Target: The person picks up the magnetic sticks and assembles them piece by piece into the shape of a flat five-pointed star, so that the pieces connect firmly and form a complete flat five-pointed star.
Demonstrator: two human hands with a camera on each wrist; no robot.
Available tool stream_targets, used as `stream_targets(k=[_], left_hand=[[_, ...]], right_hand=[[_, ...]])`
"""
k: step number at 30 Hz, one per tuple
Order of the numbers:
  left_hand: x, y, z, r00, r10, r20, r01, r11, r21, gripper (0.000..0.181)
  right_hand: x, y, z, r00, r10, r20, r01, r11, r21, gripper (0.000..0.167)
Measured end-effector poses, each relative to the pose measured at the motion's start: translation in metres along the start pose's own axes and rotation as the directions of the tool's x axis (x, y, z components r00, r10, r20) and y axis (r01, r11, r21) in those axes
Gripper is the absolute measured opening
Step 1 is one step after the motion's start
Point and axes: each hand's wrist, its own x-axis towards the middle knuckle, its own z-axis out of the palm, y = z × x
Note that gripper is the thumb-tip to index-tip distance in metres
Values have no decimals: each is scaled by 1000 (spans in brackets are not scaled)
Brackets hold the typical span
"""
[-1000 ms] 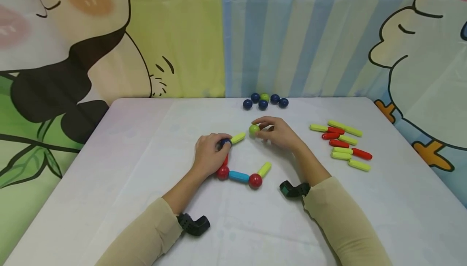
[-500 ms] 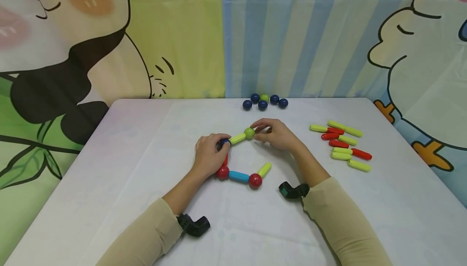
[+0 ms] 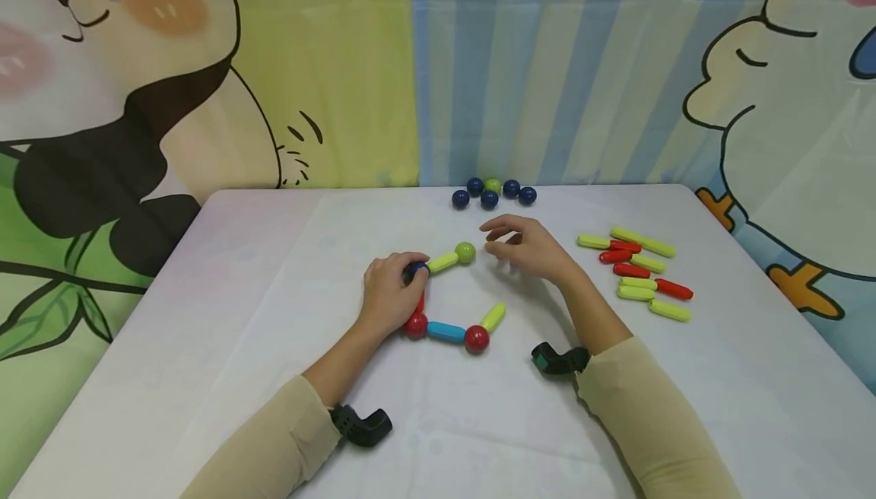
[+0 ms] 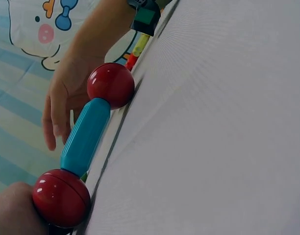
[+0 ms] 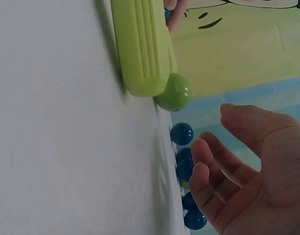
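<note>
My left hand [image 3: 386, 290] grips a dark blue ball [image 3: 415, 271] at a corner of a linked ball-and-stick shape lying on the table. From that ball a yellow-green stick [image 3: 443, 262] runs to a light green ball [image 3: 465, 252]. A red stick [image 3: 420, 303], partly hidden by the hand, leads to a red ball [image 3: 415, 325]. A light blue stick [image 3: 446, 332] joins it to a second red ball [image 3: 477, 339], which carries another yellow-green stick [image 3: 493, 317] with a free end. Just right of the light green ball, my right hand [image 3: 527, 246] holds nothing, its fingers loosely bent.
Several dark blue balls [image 3: 489, 200] and one green ball [image 3: 493, 185] sit at the table's back edge. Loose yellow-green sticks [image 3: 643, 242] and red sticks [image 3: 674, 289] lie at the right. A printed curtain [image 3: 342, 65] hangs behind the white table [image 3: 274, 255].
My right hand brought the light green ball to the end of the yellow-green stick, let go, and drew back to the right. The left hand stays on the dark blue ball.
</note>
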Motion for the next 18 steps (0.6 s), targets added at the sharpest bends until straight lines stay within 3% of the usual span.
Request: stream_targets(k=[8, 18], left_hand=[[0, 0, -1, 1000, -6, -3, 6, 1000, 4, 31], [0, 0, 1, 1000, -20, 9, 20, 1000, 2, 30]], right_hand=[[-14, 2, -23, 992, 75, -103, -79, 996, -41, 42], [-34, 7, -56, 955, 165, -248, -206, 967, -150, 41]])
